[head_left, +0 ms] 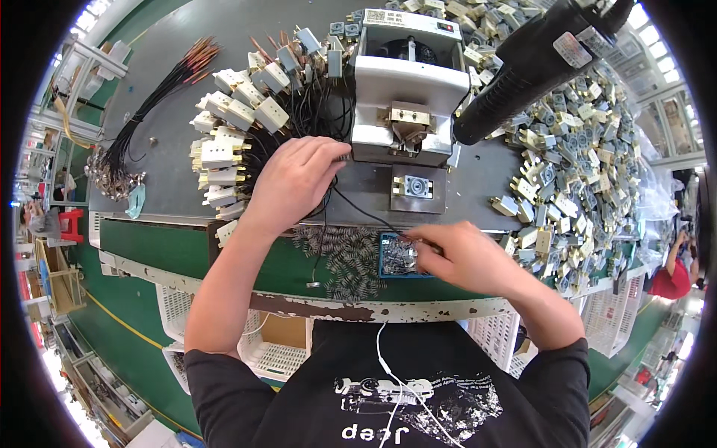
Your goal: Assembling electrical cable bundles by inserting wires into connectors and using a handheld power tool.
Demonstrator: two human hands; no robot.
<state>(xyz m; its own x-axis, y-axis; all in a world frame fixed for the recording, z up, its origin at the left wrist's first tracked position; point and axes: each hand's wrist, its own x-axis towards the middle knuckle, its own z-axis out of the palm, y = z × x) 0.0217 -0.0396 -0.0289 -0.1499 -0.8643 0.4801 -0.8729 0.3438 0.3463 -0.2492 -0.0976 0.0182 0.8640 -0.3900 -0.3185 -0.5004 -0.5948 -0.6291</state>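
My left hand (297, 179) is closed, fingers together, against the left side of a white bench machine (403, 112); what lies under its fingers is hidden. From beneath it a thin black cable (367, 212) runs toward my right hand (464, 255). That hand pinches at the cable's end with thumb and forefinger, over a small blue tray (382, 257) of little metal parts. In front of the machine, a grey and cream socket block (415, 187) sits on a metal plate (402, 204). Coil springs (347, 261) are heaped left of the tray.
Cabled cream blocks (224, 149) are bunched left of the machine, beside a tied bundle of black wires (146, 104). A large pile of socket blocks (571, 164) covers the right side. A thick black tube (515, 82) slants above the table. White crates (280, 358) stand under the bench edge.
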